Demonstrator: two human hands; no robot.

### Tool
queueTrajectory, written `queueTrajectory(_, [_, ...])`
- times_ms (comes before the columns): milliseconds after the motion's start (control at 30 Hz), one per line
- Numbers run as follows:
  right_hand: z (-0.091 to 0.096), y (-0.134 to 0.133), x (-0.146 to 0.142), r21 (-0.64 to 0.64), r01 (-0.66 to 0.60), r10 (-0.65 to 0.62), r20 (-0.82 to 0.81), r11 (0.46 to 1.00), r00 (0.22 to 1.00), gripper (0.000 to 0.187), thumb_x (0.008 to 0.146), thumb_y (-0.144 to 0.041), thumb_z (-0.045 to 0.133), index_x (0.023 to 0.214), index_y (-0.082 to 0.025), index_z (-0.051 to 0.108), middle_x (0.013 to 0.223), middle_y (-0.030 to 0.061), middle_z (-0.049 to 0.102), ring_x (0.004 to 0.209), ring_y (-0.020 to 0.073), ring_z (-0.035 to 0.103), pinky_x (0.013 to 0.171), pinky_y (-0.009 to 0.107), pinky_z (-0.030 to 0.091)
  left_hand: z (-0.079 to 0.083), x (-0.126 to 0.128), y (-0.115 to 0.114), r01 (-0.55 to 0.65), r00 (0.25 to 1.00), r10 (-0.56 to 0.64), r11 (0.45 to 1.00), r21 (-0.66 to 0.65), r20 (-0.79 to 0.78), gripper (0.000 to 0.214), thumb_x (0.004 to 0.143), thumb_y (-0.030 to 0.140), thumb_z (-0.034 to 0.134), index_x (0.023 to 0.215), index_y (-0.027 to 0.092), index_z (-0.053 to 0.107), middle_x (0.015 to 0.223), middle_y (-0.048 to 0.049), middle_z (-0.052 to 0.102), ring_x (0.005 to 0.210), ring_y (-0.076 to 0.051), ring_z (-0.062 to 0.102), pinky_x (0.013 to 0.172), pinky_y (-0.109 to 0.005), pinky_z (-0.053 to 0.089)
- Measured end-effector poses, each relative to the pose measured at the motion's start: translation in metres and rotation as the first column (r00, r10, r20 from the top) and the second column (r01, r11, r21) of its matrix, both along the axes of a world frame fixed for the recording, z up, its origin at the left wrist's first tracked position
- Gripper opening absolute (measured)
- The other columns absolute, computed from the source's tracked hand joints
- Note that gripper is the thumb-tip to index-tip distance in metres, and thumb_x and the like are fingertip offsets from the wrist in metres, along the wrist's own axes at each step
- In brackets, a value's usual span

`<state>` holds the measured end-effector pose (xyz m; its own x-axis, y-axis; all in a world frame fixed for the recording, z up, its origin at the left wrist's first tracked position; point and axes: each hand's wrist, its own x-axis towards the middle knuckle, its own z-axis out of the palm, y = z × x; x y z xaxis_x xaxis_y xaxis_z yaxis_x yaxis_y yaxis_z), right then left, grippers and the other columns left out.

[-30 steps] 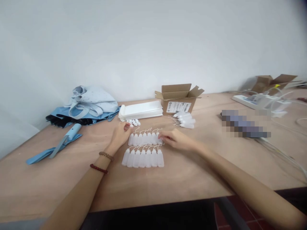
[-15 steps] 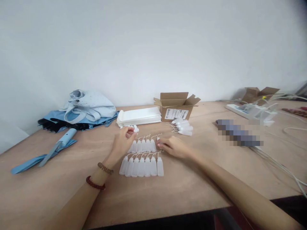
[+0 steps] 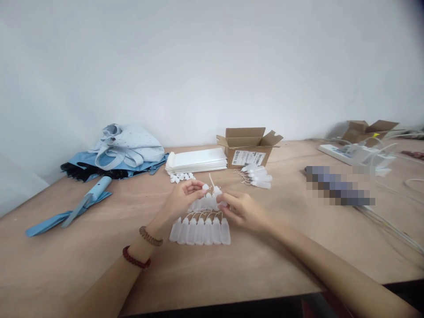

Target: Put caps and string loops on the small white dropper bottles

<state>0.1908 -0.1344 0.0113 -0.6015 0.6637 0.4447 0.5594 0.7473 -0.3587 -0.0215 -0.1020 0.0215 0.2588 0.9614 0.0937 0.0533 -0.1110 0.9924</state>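
Between the thumb and fingers of my left hand [image 3: 183, 198] is a small white cap [image 3: 206, 187]. My right hand [image 3: 243, 210] is closed on a translucent squeeze bottle [image 3: 216, 191], tilted up, with a pale string at its top. The cap and this bottle are close together but apart. Below my hands lies a front row of similar bottles [image 3: 199, 232] with strings at their necks. A second row of bottles [image 3: 198, 204] lies just behind it, partly covered by my fingers. More white caps [image 3: 179, 178] lie beyond my left hand.
Behind the caps is a stack of white packets [image 3: 197, 160], beside an open cardboard box [image 3: 247, 157]. Several loose bottles [image 3: 260, 179] lie before the box. A bag [image 3: 132, 145] and blue umbrella [image 3: 97, 187] are left; a power strip [image 3: 338, 152] and cables are right.
My left hand has moved from the pile of caps toward the right hand, carrying a cap. My right hand has raised a bottle from the back row.
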Motion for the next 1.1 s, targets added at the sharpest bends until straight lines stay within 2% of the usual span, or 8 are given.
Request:
queueTrajectory(167, [0.005,-0.005,0.002,-0.113,-0.058,0.055,-0.035,0.992,0.998,0.015,0.084,-0.014,0.045,0.096,-0.021,0.052,0.073,-0.0012,0.055,0.058,0.0107,0.045,0.057,0.022,0.032,0.000,0.001,-0.004,0.155,0.988,-0.155,0.988,-0.025,0.015,0.027,0.071,0.028,0.071,0.093,0.015,0.063,0.092,-0.0037,0.063,0.084,-0.014,0.058,0.077,-0.028,0.046])
queueTrajectory(333, [0.015,-0.003,0.008,-0.294,-0.075,0.034,-0.143,0.953,0.989,0.013,0.078,-0.010,0.044,0.084,-0.020,0.050,0.065,-0.0042,0.049,0.056,0.0101,0.041,0.056,0.022,0.030,0.005,0.003,-0.010,0.270,0.963,-0.270,0.963,-0.008,-0.015,0.022,0.076,0.029,0.067,0.093,0.016,0.063,0.088,-0.0016,0.061,0.078,-0.012,0.055,0.074,-0.025,0.044])
queueTrajectory(467, [0.018,0.000,0.008,-0.405,-0.189,0.044,-0.342,0.895,0.939,0.010,0.079,-0.011,0.040,0.079,-0.020,0.046,0.071,-0.0024,0.050,0.065,0.0120,0.043,0.062,0.023,0.033,0.010,0.006,-0.015,0.240,0.969,-0.242,0.970,-0.043,-0.052,0.023,0.076,0.033,0.067,0.090,0.016,0.062,0.078,0.0003,0.060,0.074,-0.012,0.054,0.071,-0.025,0.043])
queueTrajectory(600, [0.016,0.001,0.007,-0.509,-0.316,0.019,-0.505,0.800,0.863,0.014,0.078,-0.010,0.035,0.082,-0.020,0.043,0.070,-0.0028,0.046,0.064,0.0119,0.042,0.061,0.024,0.036,0.008,0.007,-0.016,0.213,0.973,-0.220,0.972,-0.097,-0.070,0.024,0.076,0.036,0.066,0.089,0.015,0.063,0.070,0.0009,0.059,0.068,-0.011,0.054,0.067,-0.024,0.042])
queueTrajectory(767, [0.015,0.001,0.007,-0.543,-0.343,0.003,-0.532,0.766,0.847,0.008,0.079,-0.015,0.038,0.082,-0.020,0.044,0.071,-0.0028,0.044,0.062,0.0111,0.040,0.058,0.024,0.035,0.004,0.010,-0.015,0.219,0.971,-0.227,0.971,-0.094,-0.081,0.029,0.078,0.041,0.063,0.073,0.013,0.063,0.069,-0.0015,0.059,0.063,-0.011,0.052,0.064,-0.024,0.042])
queueTrajectory(867, [0.017,0.001,0.006,-0.570,-0.347,-0.035,-0.553,0.745,0.832,0.008,0.077,-0.016,0.038,0.081,-0.020,0.044,0.070,-0.0030,0.044,0.060,0.0106,0.040,0.053,0.023,0.034,0.004,0.012,-0.016,0.214,0.974,-0.220,0.972,-0.096,-0.057,0.027,0.076,0.040,0.065,0.076,0.013,0.063,0.070,-0.0014,0.058,0.062,-0.011,0.052,0.064,-0.025,0.042])
queueTrajectory(967, [0.018,0.001,0.005,-0.622,-0.375,-0.099,-0.592,0.688,0.799,0.010,0.075,-0.016,0.038,0.082,-0.020,0.043,0.066,-0.0037,0.043,0.057,0.0104,0.040,0.050,0.022,0.033,0.004,0.012,-0.017,0.205,0.978,-0.208,0.976,-0.071,-0.026,0.025,0.074,0.036,0.068,0.086,0.014,0.064,0.078,-0.0017,0.060,0.067,-0.011,0.053,0.067,-0.025,0.044])
queueTrajectory(1100, [0.016,0.004,0.001,-0.690,-0.435,-0.213,-0.643,0.578,0.736,0.008,0.075,-0.019,0.040,0.083,-0.021,0.041,0.061,-0.0050,0.043,0.053,0.0099,0.039,0.046,0.020,0.033,0.000,0.011,-0.016,0.226,0.974,-0.226,0.974,-0.001,0.027,0.026,0.076,0.033,0.067,0.093,0.016,0.061,0.090,-0.0027,0.058,0.075,-0.012,0.054,0.070,-0.026,0.046])
